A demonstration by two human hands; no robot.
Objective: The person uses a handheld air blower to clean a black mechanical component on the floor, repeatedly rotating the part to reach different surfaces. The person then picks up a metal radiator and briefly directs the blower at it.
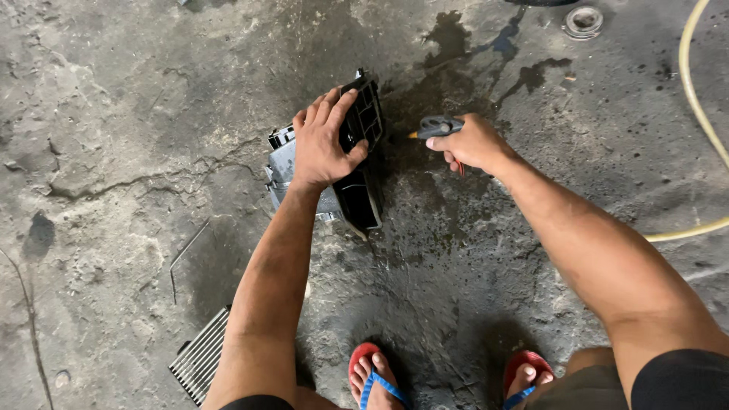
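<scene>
In the head view, a black plastic housing (353, 163) with a grilled face is stood upright on the cracked concrete floor (114, 114), near the middle of the visible floor and just beside a dark wet patch (456, 83). The left hand (323, 140) is laid over the top of the housing, fingers curled across the grille edge and thumb pressed against the side, so the part is gripped and steadied. The right hand (471, 143) is closed around a grey air-blow gun (437, 126), whose short yellowish nozzle is pointed at the grilled face, just apart from it. A yellow hose (695, 83) is seen along the right edge of the floor, curving back toward the right arm. A finned metal core (199, 357) lies toward the lower left edge, well apart from the housing, with a thin bent wire (182, 254) between them. A small round metal ring (583, 20) rests at the top right. Two feet in red and blue sandals (376, 376) are planted at the bottom edge.

The housing is judged to be light and stiff, but thin-walled, with slats and clips that could be snapped. A firm hold is best taken on the solid outer frame, not on the grille bars; its dusty, possibly oily surface may be slippery.
</scene>
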